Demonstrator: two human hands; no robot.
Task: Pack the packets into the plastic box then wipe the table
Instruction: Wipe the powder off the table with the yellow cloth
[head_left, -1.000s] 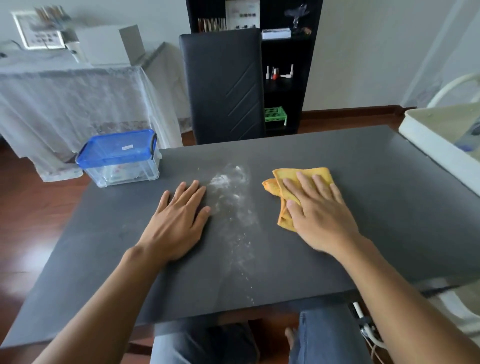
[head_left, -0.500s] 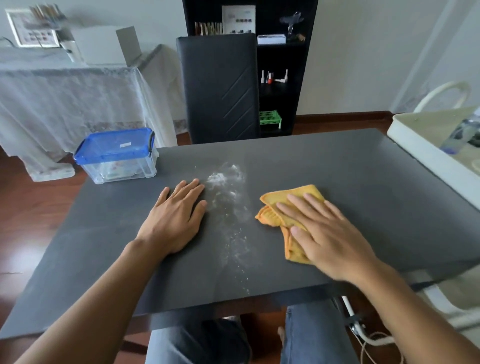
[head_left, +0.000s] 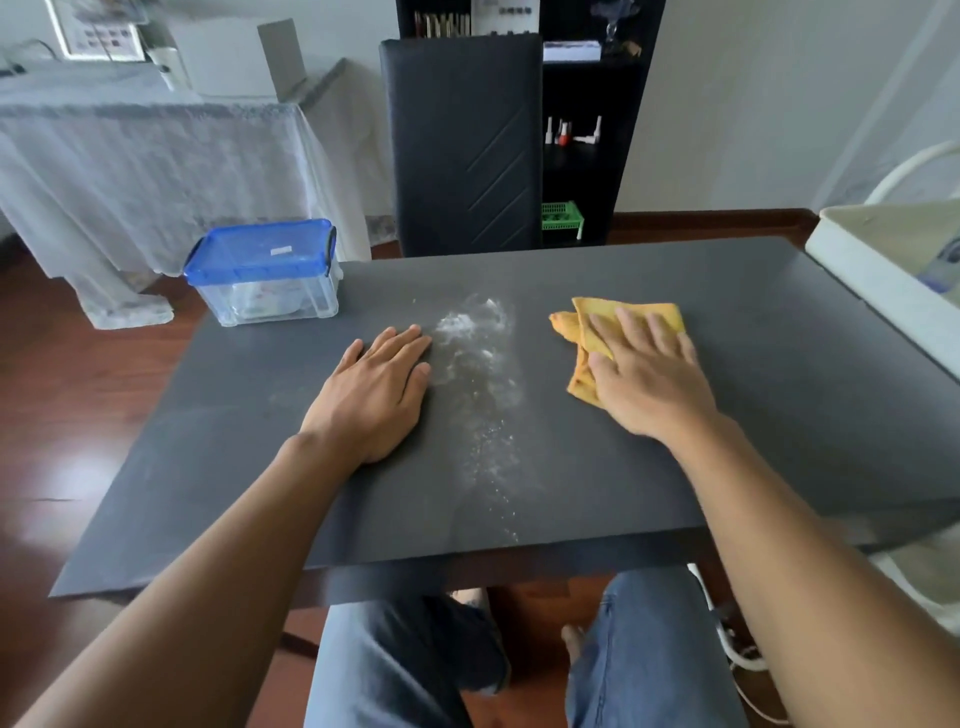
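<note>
The clear plastic box (head_left: 270, 296) with its blue lid closed stands at the far left corner of the dark table (head_left: 779, 415); packets show faintly through its wall. My right hand (head_left: 647, 374) presses flat on a folded yellow cloth (head_left: 613, 317) right of centre. My left hand (head_left: 376, 392) lies flat on the table, palm down, holding nothing. Between the hands runs a streak of white powder (head_left: 478, 364) from the table's middle toward its near edge.
A black chair (head_left: 462, 140) stands against the far edge, with a black shelf unit (head_left: 587, 130) behind it. A white tub (head_left: 883, 275) juts in at the right edge. A cloth-draped table (head_left: 145, 171) stands far left. My knees are under the near edge.
My right hand first dragged the cloth toward me, then pushed it away to the far right side. The left hand has stayed flat in place.
</note>
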